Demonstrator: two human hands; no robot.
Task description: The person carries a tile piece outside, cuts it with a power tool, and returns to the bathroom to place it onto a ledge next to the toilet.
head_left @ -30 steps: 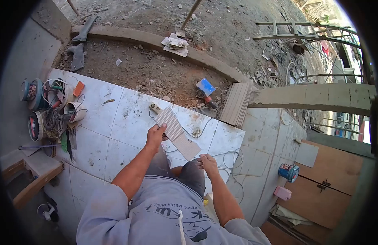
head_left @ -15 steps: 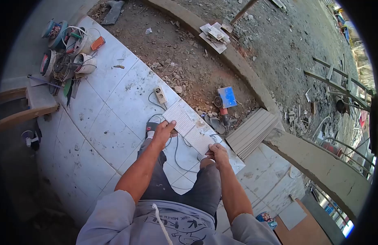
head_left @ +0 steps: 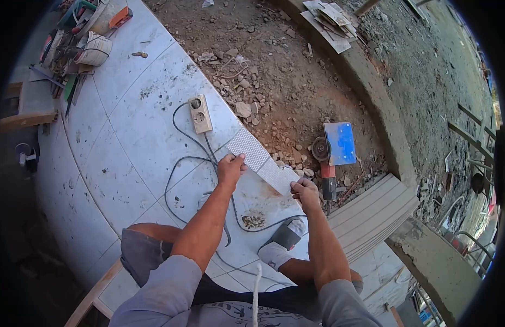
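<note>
Though pale, the tile (head_left: pixel 249 150) looks dotted.

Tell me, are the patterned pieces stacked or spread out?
Spread out: the bolder-patterned piece and fainter piece show end to end, held by left hand and right hand. Whether their edges overlap, I cannot tell.
</note>
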